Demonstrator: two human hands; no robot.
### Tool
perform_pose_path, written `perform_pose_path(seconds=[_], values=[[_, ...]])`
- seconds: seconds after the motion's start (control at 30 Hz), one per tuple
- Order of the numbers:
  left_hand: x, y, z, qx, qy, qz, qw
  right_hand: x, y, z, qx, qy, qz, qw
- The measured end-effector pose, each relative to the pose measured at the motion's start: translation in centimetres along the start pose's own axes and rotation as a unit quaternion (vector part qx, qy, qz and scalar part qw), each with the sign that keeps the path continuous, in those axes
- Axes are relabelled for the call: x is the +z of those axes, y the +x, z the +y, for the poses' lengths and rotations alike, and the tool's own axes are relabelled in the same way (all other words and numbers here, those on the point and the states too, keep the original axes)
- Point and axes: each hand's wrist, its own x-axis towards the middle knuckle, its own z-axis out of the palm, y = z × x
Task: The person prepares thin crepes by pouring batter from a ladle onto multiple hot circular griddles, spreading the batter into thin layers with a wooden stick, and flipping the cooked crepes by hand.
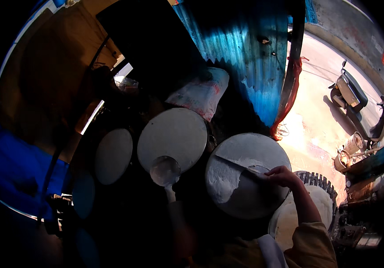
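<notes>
Grey and broad, the right griddle point(265, 145) bears a white smear of what looks like batter point(222, 184) over its left part; the right hand point(282, 175) reaches in from the right, its fingers closed on the right end of a long thin spreader point(234, 162), which slants across the disc toward its far left; I judge that end is gripped so the blade spans the surface while the knuckles keep clear of any heat; to the left, a round-bowled ladle point(165, 170) overlaps the near edge of the middle griddle point(174, 129), its handle running nearer into shadow toward the left hand point(185, 239), so dim that I cannot tell whether its fingers grasp the handle; farther left lies a smaller grey disc point(114, 156); near right, pale flat rounds point(310, 205) lie by a dark slatted rim point(323, 181), probably within easy reach of the right arm; beyond the middle griddle slumps a pale printed bag point(205, 91), seemingly out of the work's way, with blue corrugated sheeting point(254, 67) behind; far right, outdoors in sunlight, stands a scooter point(357, 96).
</notes>
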Motion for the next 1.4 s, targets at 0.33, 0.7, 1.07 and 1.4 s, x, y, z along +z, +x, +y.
perform_pose_path(seconds=[0.33, 0.7, 1.07, 1.4], values=[[-2.4, 0.0, -2.0, -0.079, -0.083, -0.051, 0.992, -4.8, -6.6, 6.1, -0.004, -0.004, -0.009, 1.0], [-7.4, -7.4, -1.7, -0.086, -0.245, -0.095, 0.961, 12.7, -6.8, 10.5, -0.108, 0.17, -0.027, 0.979], [-15.4, -15.6, -3.7, -0.087, -0.262, -0.147, 0.95, 34.2, -8.4, 12.0, -0.046, 0.358, 0.189, 0.913], [-20.0, -14.5, -7.3, -0.167, -0.334, -0.288, 0.882, 36.9, -6.4, 11.4, -0.183, 0.097, 0.264, 0.942]])
